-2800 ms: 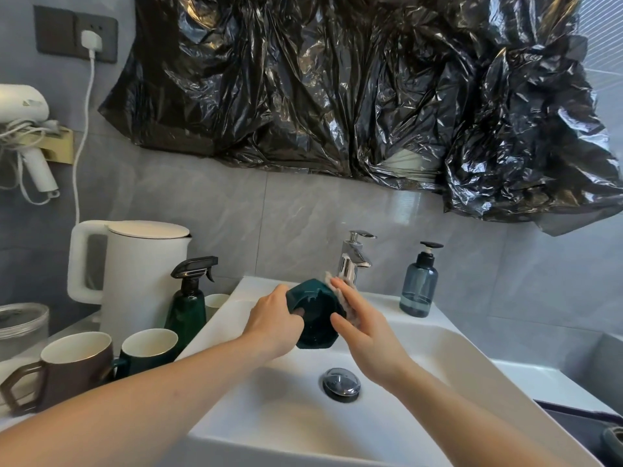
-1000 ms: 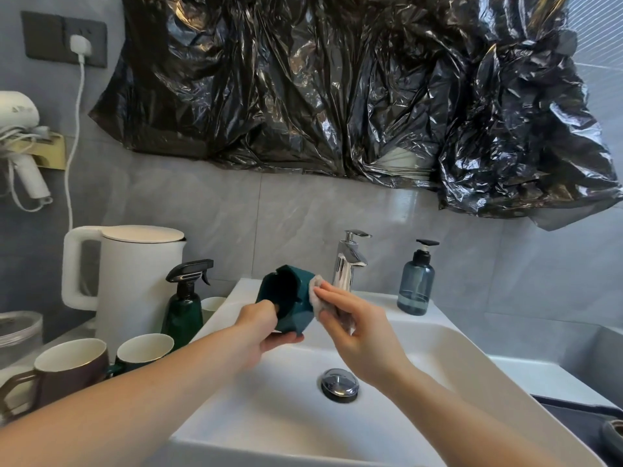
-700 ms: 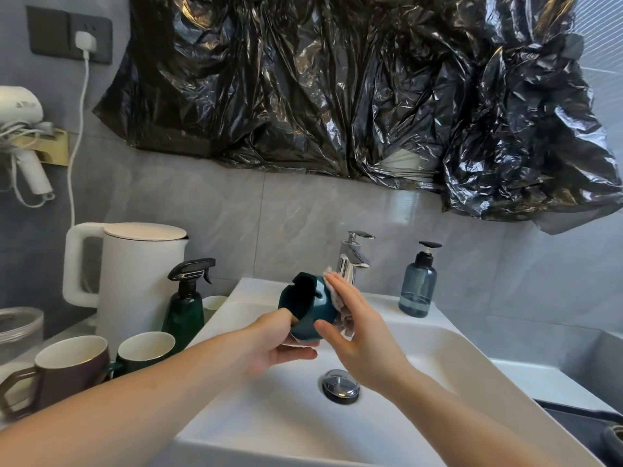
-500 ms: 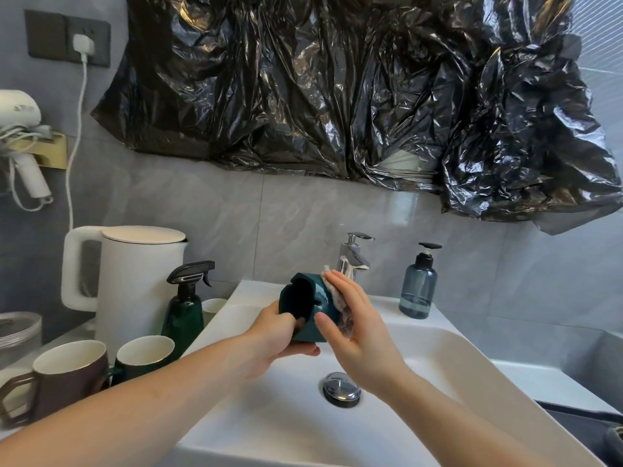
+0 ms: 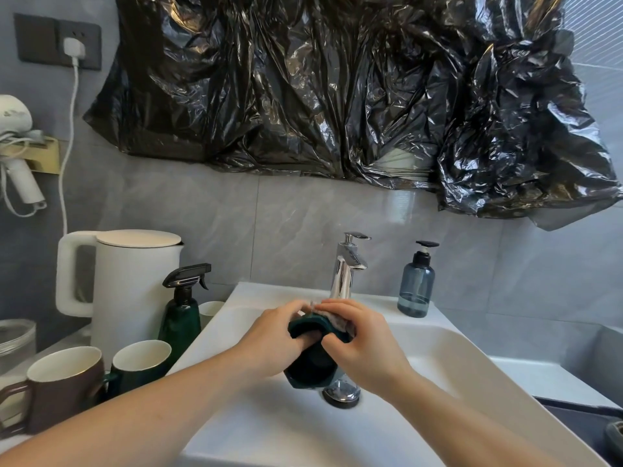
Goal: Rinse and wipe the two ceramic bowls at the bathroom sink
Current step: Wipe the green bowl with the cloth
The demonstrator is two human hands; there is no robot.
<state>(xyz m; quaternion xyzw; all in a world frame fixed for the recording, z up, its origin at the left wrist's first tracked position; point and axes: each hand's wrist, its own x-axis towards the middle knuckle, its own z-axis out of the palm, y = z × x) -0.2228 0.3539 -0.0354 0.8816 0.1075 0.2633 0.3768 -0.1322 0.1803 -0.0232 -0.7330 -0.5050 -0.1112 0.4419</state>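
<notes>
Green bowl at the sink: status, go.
Left hand grips green bowl over basin. Right hand pinches pale cloth against bowl's rim. No water visible from faucet. Nothing in the way.

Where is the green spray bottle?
The green spray bottle stands left of the sink, just in front of the white kettle and behind the green mug.
</notes>
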